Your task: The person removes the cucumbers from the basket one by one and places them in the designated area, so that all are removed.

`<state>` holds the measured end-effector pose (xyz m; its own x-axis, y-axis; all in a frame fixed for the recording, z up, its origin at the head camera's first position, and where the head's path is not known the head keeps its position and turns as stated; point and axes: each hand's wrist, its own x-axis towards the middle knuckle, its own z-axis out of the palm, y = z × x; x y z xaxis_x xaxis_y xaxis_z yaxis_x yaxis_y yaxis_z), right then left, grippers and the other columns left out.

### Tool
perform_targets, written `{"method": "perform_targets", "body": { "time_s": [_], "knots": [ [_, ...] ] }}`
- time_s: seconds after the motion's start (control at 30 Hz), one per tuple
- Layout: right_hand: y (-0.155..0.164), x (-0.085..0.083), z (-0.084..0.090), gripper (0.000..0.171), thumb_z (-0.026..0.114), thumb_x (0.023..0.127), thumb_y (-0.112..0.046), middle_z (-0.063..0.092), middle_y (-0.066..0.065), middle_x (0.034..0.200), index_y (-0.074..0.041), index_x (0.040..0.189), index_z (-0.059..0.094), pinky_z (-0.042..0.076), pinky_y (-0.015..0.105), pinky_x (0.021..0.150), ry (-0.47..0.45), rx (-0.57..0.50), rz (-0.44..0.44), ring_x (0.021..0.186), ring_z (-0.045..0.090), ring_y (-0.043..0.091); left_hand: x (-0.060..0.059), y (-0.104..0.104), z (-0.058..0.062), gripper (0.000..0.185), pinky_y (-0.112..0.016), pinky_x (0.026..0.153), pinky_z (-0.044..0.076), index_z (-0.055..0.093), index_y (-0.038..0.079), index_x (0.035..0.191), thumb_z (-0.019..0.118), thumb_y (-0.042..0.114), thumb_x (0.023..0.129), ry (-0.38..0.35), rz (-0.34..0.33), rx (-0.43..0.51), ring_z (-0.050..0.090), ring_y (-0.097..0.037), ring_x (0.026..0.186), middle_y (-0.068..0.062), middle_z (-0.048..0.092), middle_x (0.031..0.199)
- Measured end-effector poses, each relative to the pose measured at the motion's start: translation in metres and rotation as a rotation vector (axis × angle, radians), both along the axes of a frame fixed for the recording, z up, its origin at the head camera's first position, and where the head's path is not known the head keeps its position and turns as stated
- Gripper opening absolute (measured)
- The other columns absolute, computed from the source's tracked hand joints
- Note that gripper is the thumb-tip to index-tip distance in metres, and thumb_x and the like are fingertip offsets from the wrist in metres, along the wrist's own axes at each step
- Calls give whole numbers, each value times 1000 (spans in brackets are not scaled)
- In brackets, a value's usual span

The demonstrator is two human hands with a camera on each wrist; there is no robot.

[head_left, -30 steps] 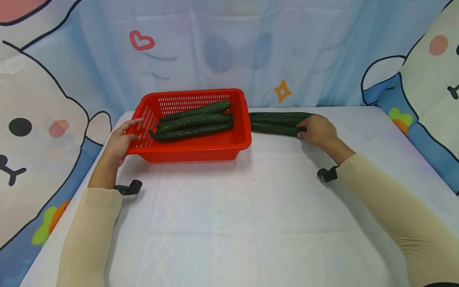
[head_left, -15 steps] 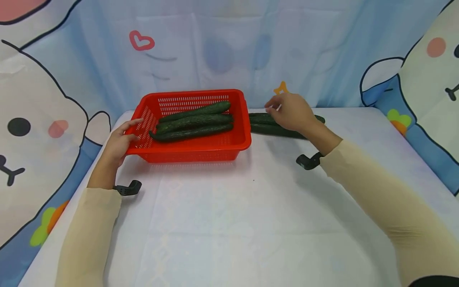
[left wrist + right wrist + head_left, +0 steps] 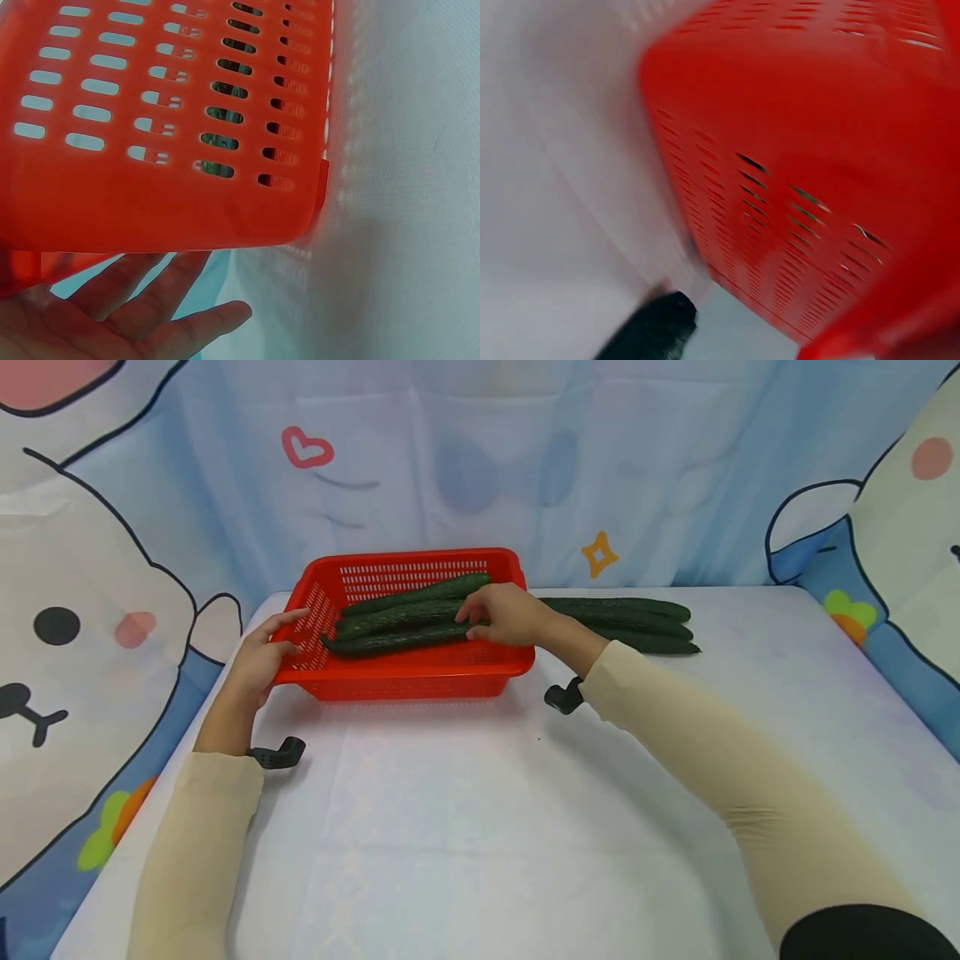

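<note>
A red plastic basket (image 3: 397,685) with slotted walls stands toward the back of the table, holding three dark green cucumbers (image 3: 397,617) side by side. My left hand (image 3: 258,660) grips its left rim, and in the left wrist view the fingers (image 3: 184,326) extend below the rim. Over the right end of the basket, my right hand (image 3: 510,612) bends its fingers down, fingertips right at the cucumber ends, a gap showing between thumb and index finger. More cucumbers (image 3: 645,625) lie together on the table, right of the basket. The right wrist view is blurred; a dark cucumber tip (image 3: 652,326) shows low there.
A white cloth covers the table (image 3: 420,827). Behind it hangs a pale blue printed curtain (image 3: 675,460), close to the basket's far side. A dark rounded object (image 3: 866,933) shows at the bottom right corner.
My right hand has left the cucumbers on the table, lifted, and moved left to over the basket's right end. My left hand stays at the basket's rim.
</note>
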<state>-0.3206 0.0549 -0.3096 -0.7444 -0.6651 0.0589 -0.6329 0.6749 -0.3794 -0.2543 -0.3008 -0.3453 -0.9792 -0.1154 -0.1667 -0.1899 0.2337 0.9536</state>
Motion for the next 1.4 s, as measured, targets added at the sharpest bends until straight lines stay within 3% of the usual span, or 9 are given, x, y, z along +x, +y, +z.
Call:
{"method": "perform_targets", "body": {
  "time_s": [0.1, 0.33, 0.47, 0.7, 0.9, 1.0, 1.17, 1.27, 1.4],
  "knots": [
    [-7, -2, -8, 32, 66, 83, -21, 62, 6, 106, -15, 114, 64, 51, 34, 80, 8, 75, 0, 96, 55, 20, -1, 2, 0, 52, -23, 76, 54, 39, 40, 136, 38, 9, 94, 9, -7, -6, 41, -30, 123, -7, 23, 149],
    [-24, -6, -14, 51, 71, 77, -32, 58, 1, 120, -23, 125, 56, 50, 38, 87, 77, 389, -18, 109, 50, 17, -1, 0, 0, 52, -23, 74, 54, 39, 39, 137, 39, 9, 93, 14, -1, -21, 43, -31, 122, -9, 25, 148],
    [-30, -8, -14, 61, 71, 76, -34, 52, 2, 128, -26, 132, 49, 48, 41, 92, 55, 474, -39, 114, 46, 18, -1, 0, 1, 52, -26, 76, 53, 39, 39, 137, 39, 9, 94, 19, -4, -25, 42, -32, 124, -9, 25, 149],
    [-35, -11, -14, 73, 69, 79, -32, 47, 1, 133, -30, 142, 34, 48, 38, 92, -39, 531, -65, 109, 46, 17, 0, 1, 3, 53, -24, 75, 54, 38, 39, 137, 39, 9, 94, 6, -13, -13, 41, -32, 124, -9, 23, 149],
    [-41, -14, -18, 77, 65, 83, -29, 25, 7, 151, -34, 146, 21, 51, 36, 86, -87, 558, -66, 114, 48, 22, 1, 1, 2, 52, -23, 75, 54, 38, 41, 137, 39, 11, 94, -5, -2, -12, 40, -31, 125, -9, 22, 150],
    [-43, -16, -20, 79, 64, 84, -29, 30, 7, 148, -29, 148, 16, 48, 36, 93, -113, 559, -46, 114, 48, 22, 1, 1, 2, 52, -24, 75, 54, 38, 41, 137, 39, 11, 94, -8, 3, -17, 39, -31, 126, -9, 23, 150],
    [-43, -14, -22, 70, 67, 80, -32, 50, 2, 130, -24, 142, 35, 41, 40, 102, -119, 530, -71, 110, 45, 19, 1, 2, 1, 52, -24, 74, 54, 38, 41, 137, 38, 11, 94, -4, 3, -14, 38, -30, 127, -8, 23, 150],
    [-43, -13, -23, 53, 67, 80, -32, 50, 2, 123, -24, 130, 50, 41, 39, 101, -34, 492, -85, 110, 44, 19, 0, 2, 0, 52, -24, 75, 54, 39, 42, 136, 38, 11, 94, 2, 4, -21, 37, -30, 127, -8, 23, 149],
    [-43, -14, -24, 34, 65, 82, -31, 46, 3, 120, -25, 115, 57, 40, 38, 101, 62, 465, -57, 112, 39, 21, 1, 1, 0, 51, -23, 74, 54, 40, 42, 135, 40, 11, 94, 3, 13, -30, 38, -30, 126, -8, 25, 149]
  ]
}}
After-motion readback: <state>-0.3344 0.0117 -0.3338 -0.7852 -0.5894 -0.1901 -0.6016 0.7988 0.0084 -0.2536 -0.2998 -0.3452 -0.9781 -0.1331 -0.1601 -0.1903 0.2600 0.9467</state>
